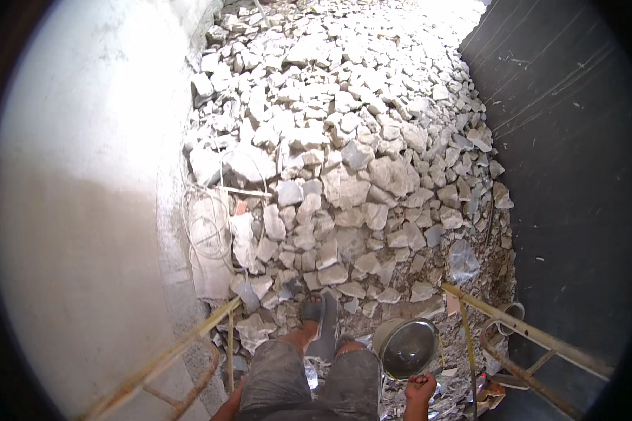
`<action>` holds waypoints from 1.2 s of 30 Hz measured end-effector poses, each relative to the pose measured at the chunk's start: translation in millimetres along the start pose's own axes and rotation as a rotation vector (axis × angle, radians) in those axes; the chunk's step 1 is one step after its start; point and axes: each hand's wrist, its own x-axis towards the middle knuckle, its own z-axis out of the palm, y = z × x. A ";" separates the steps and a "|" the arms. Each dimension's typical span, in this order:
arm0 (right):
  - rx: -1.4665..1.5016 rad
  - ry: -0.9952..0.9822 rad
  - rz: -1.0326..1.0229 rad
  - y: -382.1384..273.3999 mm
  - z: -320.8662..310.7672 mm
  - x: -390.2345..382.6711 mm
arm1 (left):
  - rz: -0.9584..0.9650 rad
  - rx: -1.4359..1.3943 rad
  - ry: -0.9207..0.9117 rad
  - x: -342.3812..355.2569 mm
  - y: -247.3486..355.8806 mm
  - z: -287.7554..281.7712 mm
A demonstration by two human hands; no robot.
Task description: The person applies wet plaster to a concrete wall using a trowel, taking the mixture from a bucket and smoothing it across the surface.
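A bucket (378,341) with a pale outside and a dark grey inside hangs or stands beside my right knee, its mouth turned up toward me. My right hand (420,385) is closed in a fist at the bucket's near rim and appears to grip its handle, though the handle itself does not show clearly. Low at the left edge of my thigh, my left hand (236,397) shows only in part; its fingers are hidden. My sandalled foot (313,309) is among the stones.
Broken stone rubble (351,161) spreads ahead between a pale wall (84,210) and a dark panel (576,196). Yellow metal frames flank me at left (189,337) and right (519,325). Looped wire (211,242), clear plastic (463,261) and another bucket (512,310) lie around.
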 end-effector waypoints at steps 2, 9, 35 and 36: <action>0.056 0.013 -0.013 -6.0 39.3 -7.3 | -0.038 0.026 -0.009 -19.5 51.8 34.8; -0.020 -0.048 0.064 -15.5 240.0 -46.5 | 0.432 0.542 0.144 -56.3 236.8 64.8; 0.163 -0.047 0.158 -224.1 1039.1 -93.0 | 0.524 0.977 0.618 -314.2 721.8 663.6; 0.162 -0.028 0.172 -233.0 1059.5 -101.1 | 0.554 1.027 0.677 -332.3 750.8 681.8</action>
